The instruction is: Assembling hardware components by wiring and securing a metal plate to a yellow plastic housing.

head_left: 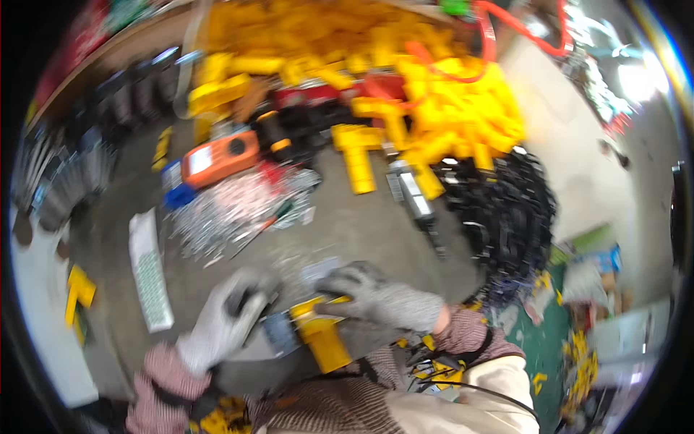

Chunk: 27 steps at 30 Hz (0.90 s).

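Note:
Both of my hands wear grey work gloves with dark palms. My right hand (369,295) is closed on the upper end of a yellow T-shaped plastic part (327,347) at the table's near edge. To the left of it, my left hand (235,307) has its fingers curled in, apart from the yellow part. Blur hides what, if anything, sits in those fingers. A small bluish-grey flat piece (280,333) lies between the hands, beside the yellow part. Beyond the hands is a pile of small silvery pieces (231,213).
Yellow plastic parts (463,101) are heaped at the back, beside black parts (510,217) on the right. An orange device (220,158) stands behind the silvery pile. A power screwdriver (416,195) lies right of centre. A white printed strip (150,271) rests at left.

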Each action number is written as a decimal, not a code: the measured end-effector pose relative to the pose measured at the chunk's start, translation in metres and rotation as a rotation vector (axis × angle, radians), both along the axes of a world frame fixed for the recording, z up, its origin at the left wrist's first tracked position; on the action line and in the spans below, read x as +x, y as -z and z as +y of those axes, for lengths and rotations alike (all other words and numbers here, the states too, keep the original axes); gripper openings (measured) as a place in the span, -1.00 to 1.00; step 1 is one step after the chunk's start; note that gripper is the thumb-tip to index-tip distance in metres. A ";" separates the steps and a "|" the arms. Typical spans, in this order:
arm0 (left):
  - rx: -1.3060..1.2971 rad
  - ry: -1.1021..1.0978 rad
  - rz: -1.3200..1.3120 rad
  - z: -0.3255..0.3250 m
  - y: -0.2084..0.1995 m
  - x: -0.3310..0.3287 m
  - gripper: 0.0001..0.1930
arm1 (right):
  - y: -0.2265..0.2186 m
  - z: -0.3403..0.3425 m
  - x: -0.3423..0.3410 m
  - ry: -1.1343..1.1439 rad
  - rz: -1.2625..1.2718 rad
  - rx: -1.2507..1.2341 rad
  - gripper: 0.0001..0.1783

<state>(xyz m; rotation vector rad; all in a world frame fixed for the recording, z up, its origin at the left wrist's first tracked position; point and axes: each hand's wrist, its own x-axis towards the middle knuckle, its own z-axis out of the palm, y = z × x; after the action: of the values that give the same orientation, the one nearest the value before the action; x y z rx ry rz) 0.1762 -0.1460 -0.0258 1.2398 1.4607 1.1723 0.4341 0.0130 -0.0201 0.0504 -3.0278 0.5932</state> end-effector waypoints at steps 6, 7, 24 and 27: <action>0.144 -0.155 0.621 -0.055 0.029 0.019 -0.85 | -0.048 0.100 0.111 0.967 0.434 0.586 -0.85; 0.158 -0.141 0.602 -0.049 0.030 0.018 -0.85 | -0.065 0.120 0.141 1.203 0.476 0.692 -0.78; 0.077 -0.123 0.599 -0.067 0.027 -0.009 -0.88 | -0.049 0.050 0.027 1.101 0.338 -1.297 -0.53; 0.123 -0.144 0.565 -0.073 0.030 -0.005 -0.86 | 0.013 0.078 -0.001 0.984 0.416 0.065 -0.38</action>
<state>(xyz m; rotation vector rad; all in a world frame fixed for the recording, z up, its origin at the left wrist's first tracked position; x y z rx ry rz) 0.1713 -0.2186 -0.0562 1.6645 1.9361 1.0625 0.4332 0.0907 -0.0333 -1.0754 -2.2521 0.3137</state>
